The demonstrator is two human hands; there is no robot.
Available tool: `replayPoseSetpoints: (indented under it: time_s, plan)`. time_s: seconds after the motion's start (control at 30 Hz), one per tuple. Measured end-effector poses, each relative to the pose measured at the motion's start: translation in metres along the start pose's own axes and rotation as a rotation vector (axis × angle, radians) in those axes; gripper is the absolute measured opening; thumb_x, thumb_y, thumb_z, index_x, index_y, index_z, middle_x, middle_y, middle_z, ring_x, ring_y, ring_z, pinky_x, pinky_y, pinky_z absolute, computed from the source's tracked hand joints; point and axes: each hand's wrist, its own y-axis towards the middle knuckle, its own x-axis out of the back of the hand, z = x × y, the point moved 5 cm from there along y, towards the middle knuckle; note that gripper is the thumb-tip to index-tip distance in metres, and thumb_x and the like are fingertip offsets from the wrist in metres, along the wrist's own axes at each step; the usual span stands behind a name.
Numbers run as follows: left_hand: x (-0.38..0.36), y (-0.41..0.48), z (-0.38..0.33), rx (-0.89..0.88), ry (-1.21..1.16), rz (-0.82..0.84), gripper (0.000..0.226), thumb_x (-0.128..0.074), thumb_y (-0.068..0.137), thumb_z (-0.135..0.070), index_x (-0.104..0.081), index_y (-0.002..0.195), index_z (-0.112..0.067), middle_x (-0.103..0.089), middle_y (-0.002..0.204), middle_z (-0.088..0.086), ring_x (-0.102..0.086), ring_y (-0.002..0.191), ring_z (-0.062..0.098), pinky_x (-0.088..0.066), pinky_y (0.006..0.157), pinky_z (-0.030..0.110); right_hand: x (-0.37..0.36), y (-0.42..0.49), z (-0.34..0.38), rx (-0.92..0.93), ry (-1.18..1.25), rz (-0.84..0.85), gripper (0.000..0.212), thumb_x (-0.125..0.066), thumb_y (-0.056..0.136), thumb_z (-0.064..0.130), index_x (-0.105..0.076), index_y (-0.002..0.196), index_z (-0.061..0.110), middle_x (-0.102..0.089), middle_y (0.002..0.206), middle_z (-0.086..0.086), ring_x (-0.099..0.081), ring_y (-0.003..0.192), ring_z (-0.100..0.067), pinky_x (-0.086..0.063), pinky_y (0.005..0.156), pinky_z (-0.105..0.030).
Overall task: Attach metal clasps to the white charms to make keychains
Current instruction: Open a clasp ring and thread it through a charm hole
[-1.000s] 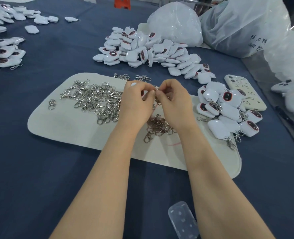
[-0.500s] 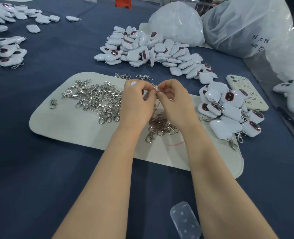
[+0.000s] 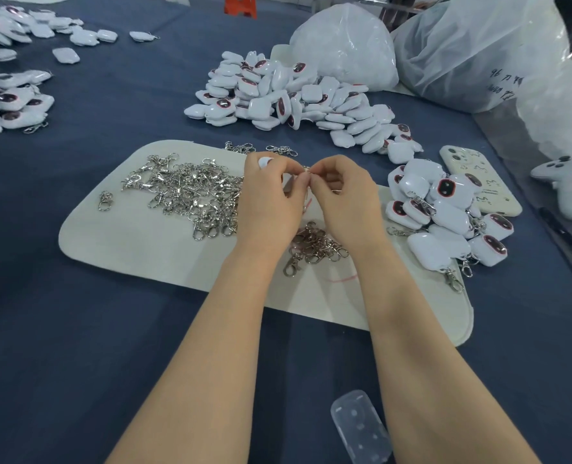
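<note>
a head-worn view looks down on a table covered in dark blue cloth [image 3: 77, 329]. two bare forearms reach forward over a cream felt mat [image 3: 127, 239].

the left hand [image 3: 268, 202] curls its fingers round a white charm [image 3: 265, 161]. only a small rounded corner of it peeks out above the knuckles. the right hand [image 3: 345, 199] meets it fingertip to fingertip, thumb and forefinger pinched on what looks like a metal clasp [image 3: 306, 168]. only a tiny glint shows, too small and too covered to be sure. both hands are over the far half of the mat, near its middle.

a loose pile of silver clasps [image 3: 191, 192] lies on the mat's left half. a smaller heap of clasps [image 3: 314, 244] sits between the wrists. finished keychains [image 3: 445, 212], charms with clasps attached, are heaped at the mat's right end, beside a pale phone case [image 3: 479, 182]. a large mound of bare charms [image 3: 294, 95] lies beyond the mat's far edge, in front of white plastic bags [image 3: 345, 45].

the joining appears to be under way, not finished. the likely trouble is the size of the metal piece. it is small and slick, so a slip of the pinch could drop it into the heap below, where it would be lost among the others. a clasp not fully threaded or closed could let the charm fall off later.
</note>
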Motion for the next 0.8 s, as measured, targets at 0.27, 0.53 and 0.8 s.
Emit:
replayPoseSetpoints:
  time_s: [0.27,0.53,0.8]
  plan:
    - [-0.0015,-0.0004,-0.0001,0.004,0.023,0.038,0.006,-0.06,0.089,-0.014,-0.065,0.093,-0.015,-0.048,0.113,0.004,-0.041,0.078,0.004,-0.028,0.062,0.0,0.0011,0.0001,0.0018,-0.045,0.054,0.013,0.011,-0.059,0.089,0.006,-0.064,0.09,0.016,-0.066,0.085,0.007,-0.063,0.084,-0.013,-0.052,0.087,-0.031]
    - [0.0007,-0.0011,-0.0013,-0.029,0.033,-0.012,0.007,-0.06,0.089,-0.014,-0.066,0.092,-0.011,-0.048,0.111,0.004,-0.044,0.078,0.01,-0.033,0.066,0.015,-0.0045,-0.0014,0.0067,-0.052,0.113,0.112,0.019,-0.056,0.092,0.012,-0.07,0.105,0.012,-0.071,0.099,0.002,-0.066,0.092,-0.012,-0.052,0.089,-0.032]
    - [0.001,0.0006,0.0,0.03,-0.044,-0.036,0.002,-0.064,0.087,-0.018,-0.063,0.086,-0.016,-0.047,0.109,0.004,-0.043,0.082,0.009,-0.028,0.066,0.006,0.0027,0.0011,0.0028,-0.046,0.084,0.039,0.022,-0.05,0.094,0.006,-0.067,0.094,0.019,-0.068,0.086,0.005,-0.062,0.079,-0.011,-0.052,0.087,-0.039]
